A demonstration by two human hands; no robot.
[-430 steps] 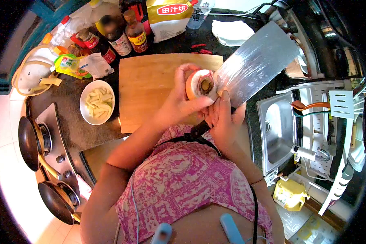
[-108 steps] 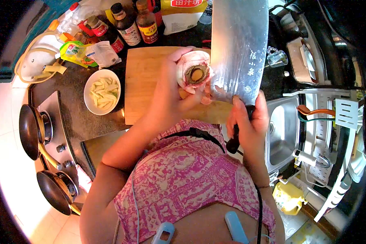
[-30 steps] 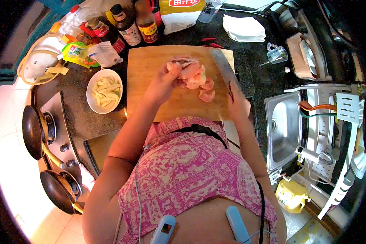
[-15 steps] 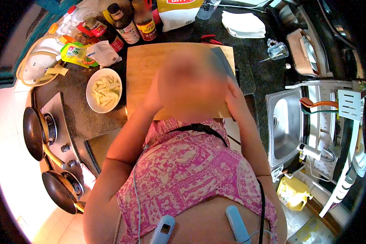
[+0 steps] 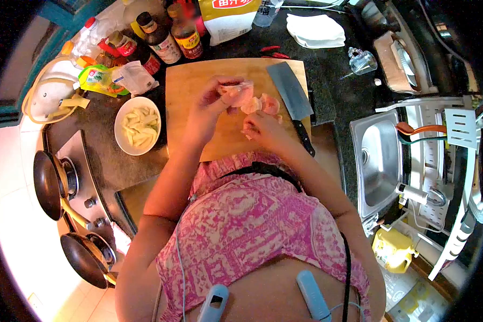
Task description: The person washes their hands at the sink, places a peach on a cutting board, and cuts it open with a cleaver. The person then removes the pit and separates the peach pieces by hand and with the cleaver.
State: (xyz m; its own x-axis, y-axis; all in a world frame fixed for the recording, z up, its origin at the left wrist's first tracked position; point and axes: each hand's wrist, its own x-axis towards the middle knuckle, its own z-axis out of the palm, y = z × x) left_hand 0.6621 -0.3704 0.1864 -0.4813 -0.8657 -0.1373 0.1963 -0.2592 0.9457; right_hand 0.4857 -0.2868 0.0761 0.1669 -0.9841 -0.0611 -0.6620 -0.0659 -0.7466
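Observation:
Over the wooden cutting board (image 5: 190, 137), my left hand (image 5: 210, 104) is closed on a piece of raw pink meat (image 5: 240, 95), held slightly above the wood. My right hand (image 5: 267, 130) is close beside it, fingers curled in at the meat's lower edge; what exactly they pinch is hard to make out. More pale pink meat (image 5: 270, 105) shows just beyond my right fingers. To the right, a cleaver (image 5: 290, 90) lies flat on the board, its black handle angled towards me past the board's edge.
A white bowl of pale cut strips (image 5: 139, 127) stands left of the board. Behind are sauce bottles (image 5: 189, 40) and a yellow-white bag (image 5: 228, 24). Two pans (image 5: 49, 185) sit on the stove at left. A metal sink (image 5: 378, 161) is at right, near a glass mug (image 5: 361, 61).
A blurred patch covered the board's middle and parts of both hands before. Now the hands, meat and cleaver show clearly, with my hands closer together over the board.

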